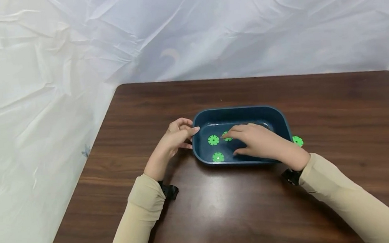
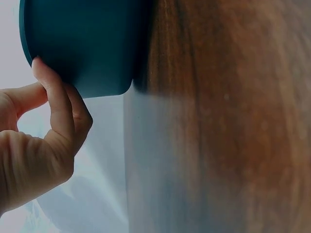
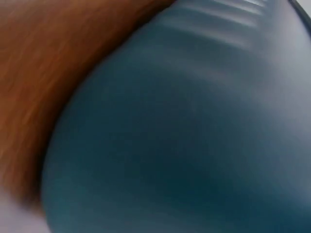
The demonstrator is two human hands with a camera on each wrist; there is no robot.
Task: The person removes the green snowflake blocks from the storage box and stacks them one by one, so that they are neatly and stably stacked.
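Dark teal rectangular tray (image 1: 284,119) with rounded corners sits mid-surface (image 1: 223,211). Three green toothed discs (image 1: 213,140) lie inside; a fourth (image 1: 297,140) outside right. Left hand (image 1: 176,136) fingertips touch its rim; right hand (image 1: 257,141), fingers loosely extended, reaches inside.

our left hand (image 1: 176,137): fingers curled, thumb forward | our right hand (image 1: 259,142): palm down, fingers extended leftward | both forearms angled inward
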